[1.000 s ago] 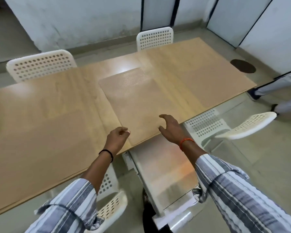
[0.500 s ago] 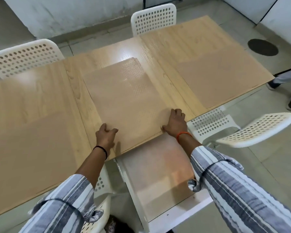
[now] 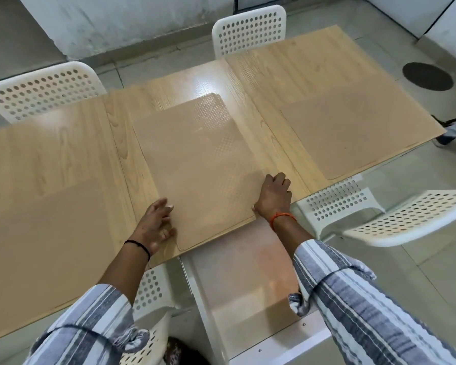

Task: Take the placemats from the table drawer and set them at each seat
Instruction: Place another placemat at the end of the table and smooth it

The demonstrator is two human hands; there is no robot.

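while both hands (image 3: 216, 209) press it, placemat (image 3: 198, 164) runs lengthwise across table (image 3: 63, 143).

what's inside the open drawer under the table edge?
The drawer shows a tan sheet, likely another placemat, lying flat. Its far part is hidden under the table, and the right sleeve covers its right side.

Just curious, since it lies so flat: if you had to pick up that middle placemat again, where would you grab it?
Probably at its near edge, from the person's side. The middle placemat lies flat on the table, so a top grab finds nothing, but its near rounded corner seems to reach the table edge above the open drawer. Fingers could slip under there, between the left hand and right hand.
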